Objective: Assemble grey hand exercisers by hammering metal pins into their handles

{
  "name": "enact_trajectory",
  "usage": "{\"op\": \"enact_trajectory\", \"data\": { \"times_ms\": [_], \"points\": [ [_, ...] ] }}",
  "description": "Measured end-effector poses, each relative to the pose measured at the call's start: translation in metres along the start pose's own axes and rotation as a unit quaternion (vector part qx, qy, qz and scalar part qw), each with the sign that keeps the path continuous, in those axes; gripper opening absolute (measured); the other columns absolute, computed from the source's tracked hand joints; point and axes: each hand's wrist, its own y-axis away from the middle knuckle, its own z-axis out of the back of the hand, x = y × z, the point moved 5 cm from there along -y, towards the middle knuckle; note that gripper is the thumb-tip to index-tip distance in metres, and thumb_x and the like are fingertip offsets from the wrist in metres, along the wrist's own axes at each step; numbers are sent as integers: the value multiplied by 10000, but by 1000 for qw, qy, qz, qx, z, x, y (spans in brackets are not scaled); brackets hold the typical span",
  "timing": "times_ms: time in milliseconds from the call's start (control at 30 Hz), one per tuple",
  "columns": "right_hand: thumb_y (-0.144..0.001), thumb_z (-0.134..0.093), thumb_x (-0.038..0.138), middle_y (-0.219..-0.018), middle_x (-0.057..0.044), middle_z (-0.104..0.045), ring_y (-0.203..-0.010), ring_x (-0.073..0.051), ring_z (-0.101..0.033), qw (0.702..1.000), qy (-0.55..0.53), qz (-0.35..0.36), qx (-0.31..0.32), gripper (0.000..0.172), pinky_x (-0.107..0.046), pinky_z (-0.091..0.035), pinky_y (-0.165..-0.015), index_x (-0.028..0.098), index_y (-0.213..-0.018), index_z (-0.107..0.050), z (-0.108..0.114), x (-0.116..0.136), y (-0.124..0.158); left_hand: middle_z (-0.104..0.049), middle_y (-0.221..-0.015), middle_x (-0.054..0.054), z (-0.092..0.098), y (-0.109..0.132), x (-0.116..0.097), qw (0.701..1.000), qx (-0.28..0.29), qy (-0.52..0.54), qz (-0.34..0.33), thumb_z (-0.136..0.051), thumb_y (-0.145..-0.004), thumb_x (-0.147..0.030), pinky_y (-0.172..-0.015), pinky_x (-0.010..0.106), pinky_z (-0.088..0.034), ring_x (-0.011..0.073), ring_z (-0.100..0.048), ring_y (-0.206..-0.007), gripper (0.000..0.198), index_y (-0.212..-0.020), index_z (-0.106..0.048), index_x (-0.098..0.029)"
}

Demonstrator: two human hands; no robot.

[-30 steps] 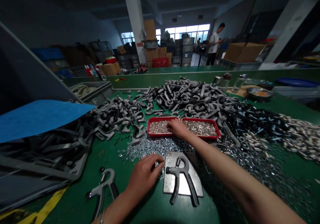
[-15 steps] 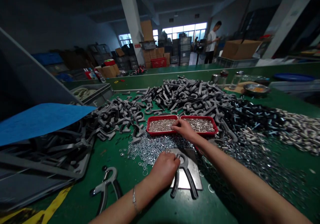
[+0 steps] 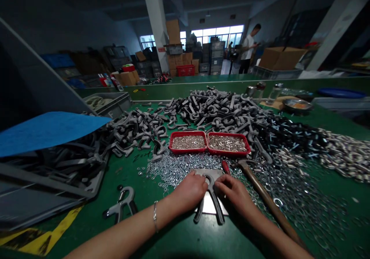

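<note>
Together, left hand [image 3: 189, 191] and right hand [image 3: 234, 193] clasp grip trainer [image 3: 216, 209]; washers [image 3: 173, 168], hammer [image 3: 266, 199] alongside.

Factory assembly floor: green bench [image 3: 86, 228] heaped with grey handles [image 3: 214, 110], washers [image 3: 176, 168], stacked cartons [image 3: 175, 39] behind

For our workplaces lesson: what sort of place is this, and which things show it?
Probably a factory assembly floor: a green workbench heaped with grey handle parts, red trays of small metal pieces, and stacked cardboard boxes behind.
</note>
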Motion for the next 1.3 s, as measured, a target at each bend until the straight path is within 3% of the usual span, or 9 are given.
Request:
{"op": "enact_trajectory", "data": {
  "times_ms": [167,400,567,667,933,1033,1133,1200,1300],
  "points": [
    [-954,-529,269,-911,-65,-644,-917,-243,-598,985,121,124,13,158,-409,-493,-859,221,-870,-654,-20,14,4,-673,-873,69,-5,13,3,1000,-8,11,8,-432,-972,-132,-866,406,-438,225,-607,-821,223,-914,-648,-130],
    [-996,-463,218,-921,-91,-635,-896,-247,-588,942,258,214,15,180,-392,-521,-784,205,-959,-638,-37,10,5,-657,-905,47,-13,28,8,990,-48,71,114,-460,-998,-221,-809,347,-425,212,-586,-877,224,-932,-670,-181],
    [-1002,-442,193,-895,-81,-626,-842,-233,-573,909,335,245,45,205,-347,-505,-718,199,-937,-637,-37,15,6,-656,-908,42,-8,23,14,975,-50,121,181,-530,-972,-265,-813,346,-429,206,-596,-898,198,-864,-681,-197],
    [-1006,-423,178,-874,-69,-617,-813,-220,-571,892,368,254,62,229,-321,-502,-688,198,-907,-628,-38,16,6,-656,-881,50,-3,17,13,981,-48,101,160,-525,-963,-226,-826,363,-430,213,-596,-880,189,-856,-674,-181],
    [-963,-463,111,-890,-105,-634,-821,-250,-575,862,420,272,77,185,-341,-542,-650,154,-904,-633,-42,14,13,-658,-855,93,-3,4,-6,999,-35,-23,8,-495,-950,-136,-872,455,-407,251,-587,-835,187,-871,-663,-112],
    [-934,-494,84,-986,-133,-667,-877,-269,-583,848,423,304,100,172,-364,-578,-699,129,-994,-649,-40,17,21,-654,-828,98,-2,1,-10,998,-25,-48,-26,-531,-941,-177,-851,446,-407,248,-586,-808,185,-855,-677,-104],
    [-918,-484,59,-1152,-172,-656,-967,-289,-573,836,430,323,110,284,-408,-592,-805,110,-1158,-626,-38,21,28,-647,-821,96,-3,0,-12,997,-23,-58,-40,-544,-937,-200,-811,435,-410,247,-586,-793,179,-871,-678,-101],
    [-921,-474,58,-1218,-181,-637,-998,-290,-567,838,428,316,122,356,-433,-585,-863,110,-1253,-590,-37,25,32,-644,-824,97,-4,1,-12,997,-25,-63,-40,-538,-939,-205,-799,440,-412,247,-588,-788,178,-899,-674,-97],
    [-935,-471,69,-1298,-155,-607,-1061,-267,-563,869,383,275,151,430,-418,-563,-931,155,-1352,-532,-31,28,36,-646,-822,98,-3,0,-14,997,-28,-67,-41,-537,-936,-208,-792,439,-421,246,-589,-779,182,-888,-674,-97]
  ]
}}
